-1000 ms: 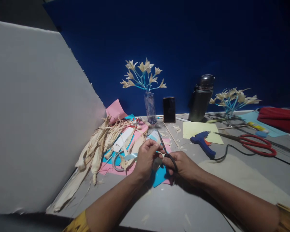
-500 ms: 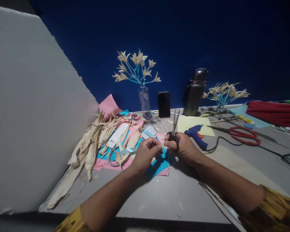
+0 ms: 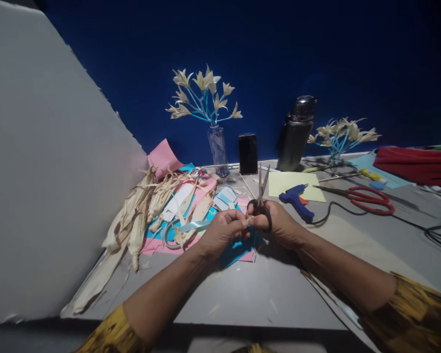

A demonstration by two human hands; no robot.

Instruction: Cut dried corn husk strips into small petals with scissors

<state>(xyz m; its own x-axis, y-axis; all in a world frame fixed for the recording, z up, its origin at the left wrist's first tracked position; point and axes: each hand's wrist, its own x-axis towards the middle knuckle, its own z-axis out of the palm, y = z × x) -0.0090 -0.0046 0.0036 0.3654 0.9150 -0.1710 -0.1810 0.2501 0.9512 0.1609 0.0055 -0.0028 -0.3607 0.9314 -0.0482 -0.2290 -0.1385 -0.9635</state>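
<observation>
My right hand (image 3: 279, 223) grips small black-handled scissors (image 3: 261, 196), whose blades point up and away and stand slightly apart. My left hand (image 3: 222, 231) is closed in a pinch right beside it, on something small I cannot make out. A pale blue ribbon (image 3: 194, 226) trails to the left from that hand. Both hands hover over blue and pink paper sheets (image 3: 238, 247) on the grey table (image 3: 250, 294).
Dried corn husks (image 3: 143, 215) lie at left beside a large white board (image 3: 40, 171). At the back stand a bottle of husk flowers (image 3: 206, 98), a phone (image 3: 247, 154), a flask (image 3: 297, 132) and a second bouquet (image 3: 340, 135). A blue glue gun (image 3: 296, 201), red scissors (image 3: 367, 198) and red cloth (image 3: 415, 166) lie right.
My right hand swung the scissors from pointing left over the paper to pointing up and away. Both hands rose slightly and came together. The camera tilted a little.
</observation>
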